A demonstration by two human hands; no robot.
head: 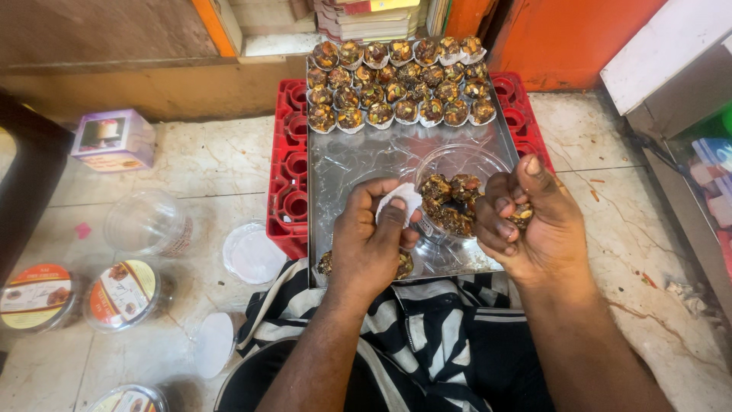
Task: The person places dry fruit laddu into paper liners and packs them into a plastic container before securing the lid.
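Observation:
My left hand (370,240) pinches a small white paper cup (402,200) over the near part of a steel tray (358,164). My right hand (530,217) is curled around a brown nut-studded sweet (523,216) just right of a clear plastic bowl (457,164). The bowl holds several more of the dark sweets (450,202). Rows of finished sweets in white paper cups (400,84) fill the far end of the tray. Another sweet lies partly hidden under my left hand at the tray's near edge.
The tray rests on a red plastic crate (292,172) on a marble floor. Left of it lie a clear empty tub (145,223), a white lid (252,255), labelled lidded tubs (122,294) and a small lilac box (114,140). An orange wall and stacked books stand behind.

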